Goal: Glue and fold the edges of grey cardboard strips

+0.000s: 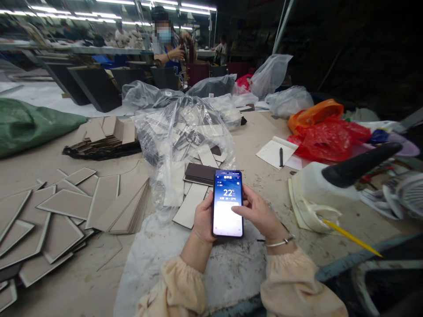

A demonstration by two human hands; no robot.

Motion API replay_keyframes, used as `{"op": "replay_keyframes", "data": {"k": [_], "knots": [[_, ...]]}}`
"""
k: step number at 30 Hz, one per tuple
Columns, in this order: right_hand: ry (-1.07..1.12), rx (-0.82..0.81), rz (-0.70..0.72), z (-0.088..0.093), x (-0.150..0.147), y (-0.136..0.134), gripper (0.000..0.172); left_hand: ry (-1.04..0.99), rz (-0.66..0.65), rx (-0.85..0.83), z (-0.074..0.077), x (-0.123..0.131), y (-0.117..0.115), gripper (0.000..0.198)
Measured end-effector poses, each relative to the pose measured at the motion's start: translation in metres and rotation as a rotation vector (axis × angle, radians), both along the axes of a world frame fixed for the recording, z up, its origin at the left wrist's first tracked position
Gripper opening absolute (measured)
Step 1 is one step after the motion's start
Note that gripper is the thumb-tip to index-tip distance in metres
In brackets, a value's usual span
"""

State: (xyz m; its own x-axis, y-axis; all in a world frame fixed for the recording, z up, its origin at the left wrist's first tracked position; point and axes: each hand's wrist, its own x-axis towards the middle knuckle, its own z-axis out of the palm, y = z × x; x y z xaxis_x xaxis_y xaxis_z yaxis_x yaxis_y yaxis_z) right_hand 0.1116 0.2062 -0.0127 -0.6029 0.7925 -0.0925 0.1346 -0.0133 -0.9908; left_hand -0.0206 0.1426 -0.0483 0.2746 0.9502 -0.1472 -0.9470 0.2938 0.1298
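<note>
A lit smartphone [228, 220] is upright between my hands, its screen showing a weather page with 22°C. My left hand [202, 218] grips its left edge, fingers behind it. At the right edge, my right hand [259, 213] closes round the phone, its thumb lying over the screen. Just beyond the phone is a small stack of dark brown strips [200, 172]. A pale flat panel [191, 206] lies left of my left hand. Behind these, a clear plastic bag [155, 149] holds many light and dark cut pieces.
Several beige panels with pale edges [66, 204] spread across the left. To the right stand a cut white plastic container [307, 185] with a yellow stick [353, 237], a notepad [271, 152] with a black pen [281, 157], and a red bag [330, 138]. A masked co-worker [168, 48] is across the table.
</note>
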Motion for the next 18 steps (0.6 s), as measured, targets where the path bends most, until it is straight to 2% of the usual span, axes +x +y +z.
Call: {"op": "replay_keyframes", "data": {"k": [4,6,12,15,18], "knots": [[0.041,-0.075,-0.005,0.007,0.0,-0.003,0.057,0.034,-0.012,0.028,0.009,0.004,-0.002,0.067],[0.063,-0.106,-0.027,0.01,-0.002,-0.004,0.057,0.082,0.001,0.057,0.009,0.006,0.0,0.064],[0.216,-0.089,-0.115,0.012,-0.01,-0.008,0.052,0.209,0.035,0.14,-0.017,0.001,0.014,0.062],[0.249,-0.114,-0.075,0.013,-0.007,-0.01,0.054,0.223,0.065,0.11,-0.03,0.0,0.016,0.058],[0.238,-0.142,-0.002,0.016,-0.005,-0.008,0.059,0.221,0.098,0.071,-0.032,0.0,0.015,0.058]]}}
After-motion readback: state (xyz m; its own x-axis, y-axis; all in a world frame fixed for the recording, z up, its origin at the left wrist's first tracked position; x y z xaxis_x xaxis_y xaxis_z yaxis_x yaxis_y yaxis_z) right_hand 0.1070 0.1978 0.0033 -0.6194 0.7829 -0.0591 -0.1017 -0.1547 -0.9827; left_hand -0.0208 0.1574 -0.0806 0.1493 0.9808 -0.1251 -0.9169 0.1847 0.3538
